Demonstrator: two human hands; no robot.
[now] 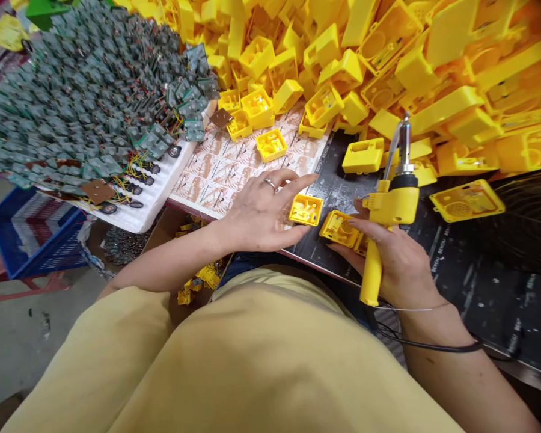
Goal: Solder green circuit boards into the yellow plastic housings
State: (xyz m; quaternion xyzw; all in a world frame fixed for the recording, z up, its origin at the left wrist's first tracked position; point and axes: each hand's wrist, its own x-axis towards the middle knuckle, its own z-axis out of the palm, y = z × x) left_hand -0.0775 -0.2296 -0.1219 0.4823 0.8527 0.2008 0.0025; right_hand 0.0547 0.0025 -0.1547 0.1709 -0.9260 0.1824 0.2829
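My left hand (pixel 264 210) is spread around a small open yellow plastic casing (pixel 305 210). The index finger reaches out above it with a gap, and the thumb lies along its lower edge. Metal contacts show inside the casing. In my right hand (pixel 401 258) is a yellow pistol-shaped soldering gun (pixel 393 205), its metal tip pointing away from me and its handle hanging down. Between the thumb and fingers of that same hand sits another open yellow casing (pixel 338 227); part of it is hidden by the hand and the gun.
A large heap of yellow casings (pixel 324 54) fills the back and right. Many green circuit boards (pixel 103 90) with wires and small round speakers are packed on a white foam tray (pixel 162 192) at left. A blue crate (pixel 9 240) stands below. A black cable (pixel 442 346) crosses my right wrist.
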